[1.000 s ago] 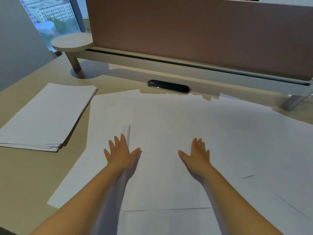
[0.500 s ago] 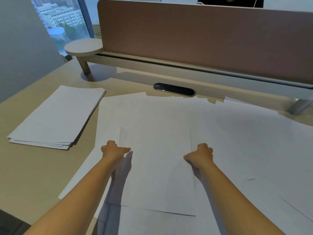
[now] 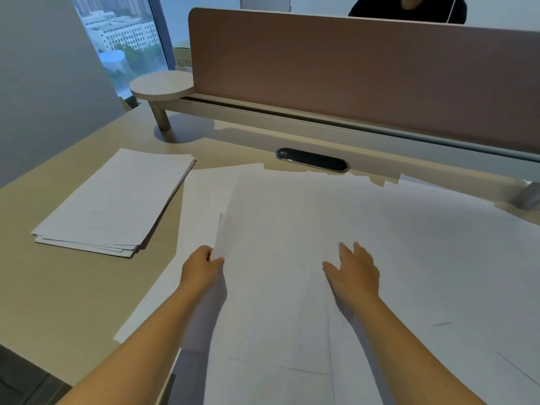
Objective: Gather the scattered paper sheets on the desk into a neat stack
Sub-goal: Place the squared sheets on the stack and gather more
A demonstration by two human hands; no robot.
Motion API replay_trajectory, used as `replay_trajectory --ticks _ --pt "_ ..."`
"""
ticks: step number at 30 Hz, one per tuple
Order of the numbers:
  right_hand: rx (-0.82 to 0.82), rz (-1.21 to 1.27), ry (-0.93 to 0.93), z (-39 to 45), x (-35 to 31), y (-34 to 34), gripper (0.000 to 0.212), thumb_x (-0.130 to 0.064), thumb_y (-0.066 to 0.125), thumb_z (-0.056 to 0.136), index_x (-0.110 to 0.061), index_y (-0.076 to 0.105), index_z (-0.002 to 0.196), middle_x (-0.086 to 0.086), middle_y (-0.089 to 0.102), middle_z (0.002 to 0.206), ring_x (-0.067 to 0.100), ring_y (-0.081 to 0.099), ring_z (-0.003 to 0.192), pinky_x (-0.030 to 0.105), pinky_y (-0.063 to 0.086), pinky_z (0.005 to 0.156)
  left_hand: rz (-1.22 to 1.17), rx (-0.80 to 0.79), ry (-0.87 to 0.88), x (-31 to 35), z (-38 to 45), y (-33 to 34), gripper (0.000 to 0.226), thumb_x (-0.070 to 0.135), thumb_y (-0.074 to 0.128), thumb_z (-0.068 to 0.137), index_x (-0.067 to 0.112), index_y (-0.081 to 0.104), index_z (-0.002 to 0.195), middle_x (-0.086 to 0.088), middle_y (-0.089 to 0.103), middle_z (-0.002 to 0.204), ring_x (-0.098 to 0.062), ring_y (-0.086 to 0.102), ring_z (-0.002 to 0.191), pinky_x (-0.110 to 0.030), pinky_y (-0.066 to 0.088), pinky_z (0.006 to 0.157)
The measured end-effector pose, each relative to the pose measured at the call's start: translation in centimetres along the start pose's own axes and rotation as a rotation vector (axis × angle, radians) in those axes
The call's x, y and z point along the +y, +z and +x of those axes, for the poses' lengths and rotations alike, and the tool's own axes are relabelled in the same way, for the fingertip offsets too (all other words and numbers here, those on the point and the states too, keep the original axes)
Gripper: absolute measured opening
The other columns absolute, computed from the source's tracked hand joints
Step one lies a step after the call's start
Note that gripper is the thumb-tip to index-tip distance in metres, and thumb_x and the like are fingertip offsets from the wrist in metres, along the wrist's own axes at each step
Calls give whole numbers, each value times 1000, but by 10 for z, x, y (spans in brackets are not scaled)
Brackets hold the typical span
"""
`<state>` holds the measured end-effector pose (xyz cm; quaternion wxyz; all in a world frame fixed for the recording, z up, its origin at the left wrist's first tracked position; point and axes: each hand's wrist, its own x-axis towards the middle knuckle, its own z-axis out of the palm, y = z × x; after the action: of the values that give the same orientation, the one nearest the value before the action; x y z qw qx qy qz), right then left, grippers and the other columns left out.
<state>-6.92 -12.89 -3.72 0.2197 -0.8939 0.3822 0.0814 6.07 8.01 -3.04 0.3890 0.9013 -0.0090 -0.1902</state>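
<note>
A tan bench (image 3: pixel 58 287) sits by a window, with white paper all over it. Up close, the left hand (image 3: pixel 201 267) pinches the edge of one loose sheet (image 3: pixel 271 273) and lifts it a bit. The right hand (image 3: pixel 355 271) lies flat, fingers spread, on the scattered sheets (image 3: pixel 423 258). Farther left sits a paper stack (image 3: pixel 117 200). Behind are a black slot (image 3: pixel 312 160) and a brown divider (image 3: pixel 365 77).
</note>
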Motion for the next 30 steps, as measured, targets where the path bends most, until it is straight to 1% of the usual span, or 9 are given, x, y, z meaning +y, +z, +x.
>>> replay_trajectory --ticks 2,5,12,16,18,21,24,27,30 --pt "-88 -56 43 1 7 -2 73 -51 27 96 -10 -2 149 13 -9 157 25 -8 146 41 -1 118 -46 -27 -49 -1 2 3 10 14 46 95 4 46 95 -10 52 93 -26 49 86 -33 37 73" --pt "-195 0 -4 0 7 3 76 -51 22 96 -7 -12 147 11 -15 156 22 -13 145 40 -7 117 -129 -79 -78 6 1 13 18 18 45 96 3 47 107 -12 51 104 -26 48 92 -33 38 78" --pt "35 405 -6 -4 8 -18 52 -38 36 98 -13 31 143 8 42 144 24 42 131 30 34 104 -170 -106 -83 20 3 27 28 9 52 91 -1 50 117 -14 56 110 -26 51 92 -33 41 79" --pt "72 178 160 3 30 -27 55 -34 45 94 -8 32 140 11 38 144 29 36 132 38 33 105 -105 -48 -124 15 4 24 5 9 56 89 8 52 86 -5 53 86 -24 49 86 -31 40 75" --pt "33 91 227 2 35 -28 55 -35 46 93 -5 34 137 13 38 140 31 35 129 39 34 103 -60 -43 -132 15 4 24 23 10 56 88 15 43 70 -1 47 74 -20 48 76 -31 39 66" --pt "1 120 240 0 32 -28 53 -34 47 93 -3 34 134 15 36 136 32 37 125 40 37 101 -41 -73 -156 17 4 27 11 11 56 88 6 48 82 -5 48 71 -18 48 65 -25 37 55" --pt "-55 276 186 -4 23 -24 48 -26 43 96 2 33 134 17 34 137 32 43 122 36 39 98 -136 -120 -209 20 -1 30 14 12 58 88 1 50 91 -8 51 78 -27 53 79 -29 43 70" --pt "-79 283 65 -11 18 -12 21 -22 38 98 -6 53 100 5 52 96 17 53 84 26 39 76 -277 -173 -271 24 -9 34 42 13 55 91 -6 44 127 -19 53 111 -37 53 113 -37 41 91" --pt "-49 261 28 -12 18 -7 40 -18 38 96 -15 32 57 -2 37 60 9 33 52 26 28 53 -187 -137 -214 24 -12 32 38 5 55 89 -11 46 122 -19 56 108 -38 54 108 -37 43 87"
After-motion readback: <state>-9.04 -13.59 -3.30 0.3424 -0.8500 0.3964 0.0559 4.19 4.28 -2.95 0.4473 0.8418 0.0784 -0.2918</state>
